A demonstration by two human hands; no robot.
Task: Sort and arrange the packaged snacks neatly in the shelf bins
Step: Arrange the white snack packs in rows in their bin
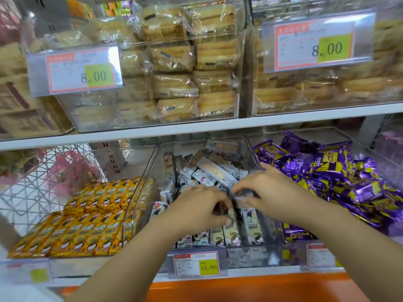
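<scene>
Both my hands reach into the middle clear bin [141, 192] on the lower shelf. It holds white snack packs [209, 171], loose and jumbled at the back, with a row of white packs [231, 236] standing upright at the front. My left hand [198, 208] has curled fingers gripping upright packs near the front row. My right hand [268, 190] pinches a small white pack [242, 200] between thumb and fingers, just right of my left hand.
Yellow packs [87, 219] lie in neat rows in the left bin. Purple packs [340, 177] are heaped in the right bin. Upper shelf bins hold clear-wrapped pastries [192, 68] behind price tags [75, 70]. A wire basket [43, 182] stands at far left. An orange ledge [250, 288] runs below.
</scene>
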